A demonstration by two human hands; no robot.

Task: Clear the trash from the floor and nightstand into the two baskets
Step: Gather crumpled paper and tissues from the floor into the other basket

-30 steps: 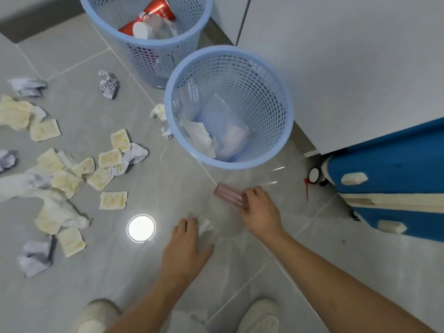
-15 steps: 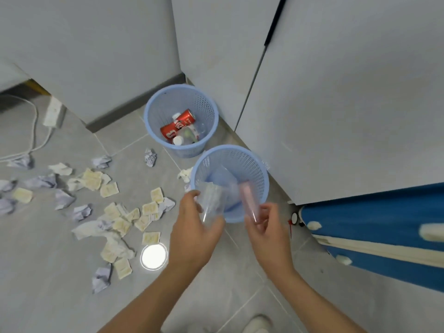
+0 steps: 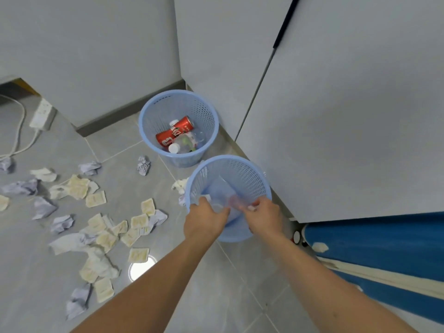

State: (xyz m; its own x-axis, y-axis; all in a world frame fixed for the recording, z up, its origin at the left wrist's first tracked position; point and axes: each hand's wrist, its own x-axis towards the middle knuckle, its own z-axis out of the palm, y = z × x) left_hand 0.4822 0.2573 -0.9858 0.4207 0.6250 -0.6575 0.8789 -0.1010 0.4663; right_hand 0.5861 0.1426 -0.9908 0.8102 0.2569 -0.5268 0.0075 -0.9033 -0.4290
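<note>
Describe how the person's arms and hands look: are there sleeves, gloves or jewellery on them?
Both forearms are bare up to the picture's bottom edge; no sleeve shows. The left hand and the right hand wear no gloves. I see no ring, watch or bracelet on either hand or wrist, and no marks or tattoos. The fingernails look short, though the picture is a little blurred there.

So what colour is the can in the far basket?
Red with white lettering: the can, seen in the head view.

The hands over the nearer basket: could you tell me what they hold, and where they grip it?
Left hand and right hand pinch a clear plastic wrapper by its near edge.
</note>
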